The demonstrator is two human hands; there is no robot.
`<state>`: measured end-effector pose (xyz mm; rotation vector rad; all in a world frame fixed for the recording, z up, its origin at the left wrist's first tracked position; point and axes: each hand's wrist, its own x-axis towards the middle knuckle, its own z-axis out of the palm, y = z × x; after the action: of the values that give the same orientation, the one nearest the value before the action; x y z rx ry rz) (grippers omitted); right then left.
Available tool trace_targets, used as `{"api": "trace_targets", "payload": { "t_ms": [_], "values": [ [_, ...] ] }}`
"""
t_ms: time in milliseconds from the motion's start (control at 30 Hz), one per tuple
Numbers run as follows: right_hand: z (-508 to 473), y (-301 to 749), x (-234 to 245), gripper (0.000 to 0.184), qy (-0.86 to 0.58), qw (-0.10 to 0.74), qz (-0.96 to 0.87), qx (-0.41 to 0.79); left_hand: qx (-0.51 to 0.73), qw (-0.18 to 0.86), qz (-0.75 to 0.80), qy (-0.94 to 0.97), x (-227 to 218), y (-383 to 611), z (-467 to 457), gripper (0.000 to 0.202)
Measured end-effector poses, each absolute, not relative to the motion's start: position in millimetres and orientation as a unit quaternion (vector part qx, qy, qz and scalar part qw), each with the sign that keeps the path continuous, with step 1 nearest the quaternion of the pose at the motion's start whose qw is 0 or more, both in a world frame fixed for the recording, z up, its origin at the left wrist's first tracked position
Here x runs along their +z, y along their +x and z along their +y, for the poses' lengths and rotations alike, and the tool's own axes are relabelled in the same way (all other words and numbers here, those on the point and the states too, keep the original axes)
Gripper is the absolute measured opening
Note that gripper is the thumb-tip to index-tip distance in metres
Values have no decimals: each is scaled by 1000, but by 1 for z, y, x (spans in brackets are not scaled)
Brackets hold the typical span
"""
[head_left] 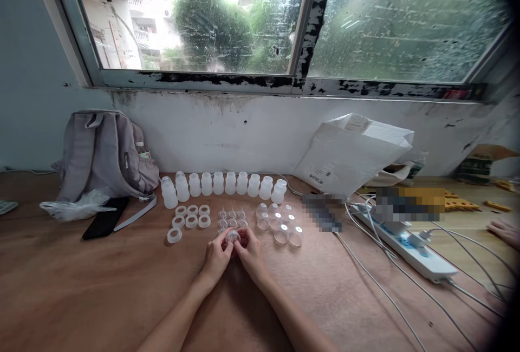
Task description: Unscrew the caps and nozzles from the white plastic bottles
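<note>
My left hand and my right hand meet in front of me, their fingers closed round a small translucent bottle ring. Whether a nipple sits inside the ring is too small to tell. Just beyond my fingertips stand clear silicone nipples in short rows, partly hidden by my hands. White collar rings lie to their left, with one ring set nearer to me. Clear domed caps are grouped on the right. Behind them several white baby bottles form a line; the two leftmost, including this bottle, appear topped with clear caps.
On the left are a grey backpack, a plastic bag and a black flat object. To the right, a power strip trails white cables near a white bag. Another person's hand rests at far right.
</note>
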<state>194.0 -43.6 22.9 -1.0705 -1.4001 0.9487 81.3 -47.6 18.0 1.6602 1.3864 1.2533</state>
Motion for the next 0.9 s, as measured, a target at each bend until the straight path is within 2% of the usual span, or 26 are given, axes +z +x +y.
{"api": "trace_targets", "payload": {
  "t_ms": [200, 500, 667, 900],
  "values": [
    [-44, 194, 24, 12, -447, 538, -594, 396, 482, 321, 519, 629, 17, 81, -47, 37],
    [-38, 199, 24, 14, -454, 517, -610, 392, 485, 400, 485, 608, 26, 81, -51, 28],
    [-37, 201, 23, 10, -470, 509, -616, 375, 460, 350, 491, 652, 26, 83, -53, 24],
    [-39, 203, 29, 8, -509, 489, -652, 275, 427, 304, 483, 701, 27, 84, -58, 28]
  ]
}}
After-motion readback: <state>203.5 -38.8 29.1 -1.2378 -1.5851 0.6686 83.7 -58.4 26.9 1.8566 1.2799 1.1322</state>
